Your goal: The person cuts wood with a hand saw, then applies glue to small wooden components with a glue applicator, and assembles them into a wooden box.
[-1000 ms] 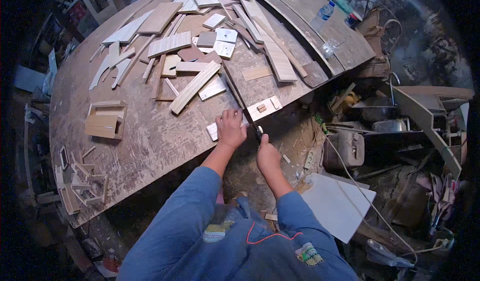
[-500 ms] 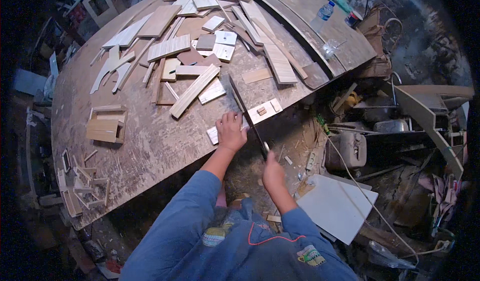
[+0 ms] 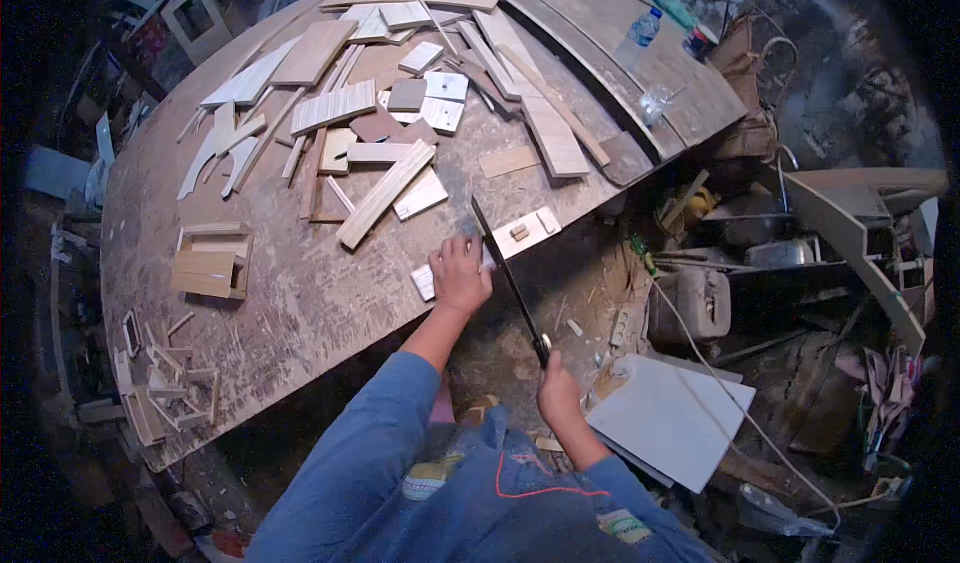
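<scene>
My left hand point(image 3: 461, 271) presses down on a narrow pale board point(image 3: 424, 282) at the table's front edge, with its fingers bent over it. Close beside those fingers, a handsaw's dark blade point(image 3: 514, 288) lies across the board. My right hand point(image 3: 560, 398) is closed round the saw's handle, off the table and nearer to me. Right of the blade, a small wood block point(image 3: 519, 232) and a thin strip point(image 3: 544, 221) rest on the board. My left palm and fingers hide the board's middle.
Loose planks and offcuts point(image 3: 335, 108) are heaped across the far part of the worn table point(image 3: 300, 303). A small wooden box point(image 3: 207, 266) and little frames point(image 3: 170, 388) stand at left. A water bottle point(image 3: 643, 29) is far right; a jerrycan point(image 3: 702, 303) and white panel point(image 3: 672, 421) lie below.
My right hand has drawn the saw back toward me and slightly right, so its blade tip sits nearer the board. The left hand stays on the board.
</scene>
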